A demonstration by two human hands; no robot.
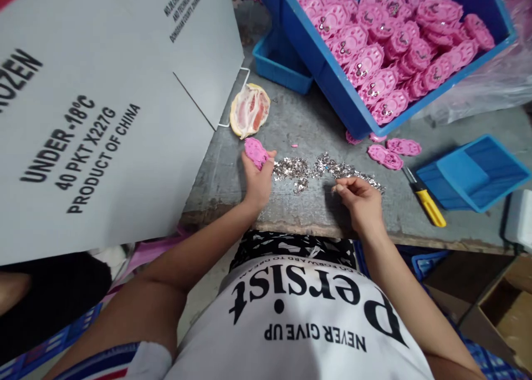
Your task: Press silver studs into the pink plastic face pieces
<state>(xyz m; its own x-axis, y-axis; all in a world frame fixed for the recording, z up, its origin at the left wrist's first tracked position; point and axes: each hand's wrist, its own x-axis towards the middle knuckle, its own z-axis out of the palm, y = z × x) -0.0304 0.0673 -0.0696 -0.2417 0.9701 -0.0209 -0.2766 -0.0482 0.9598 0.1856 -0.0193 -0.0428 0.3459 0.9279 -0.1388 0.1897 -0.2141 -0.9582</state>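
A pink piece [256, 152] is pinched by the left hand [258, 183] over the desk [307, 209]; beside metal bits [291, 168], the right hand's grip [362, 201] is pressed together, contents unclear. Picking seems underway; delicacy is needed next.

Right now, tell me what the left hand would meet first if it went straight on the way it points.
Likely the cut fruit, just beyond the pink piece in the left hand; height above the table is unclear from this one view, so it might pass over.
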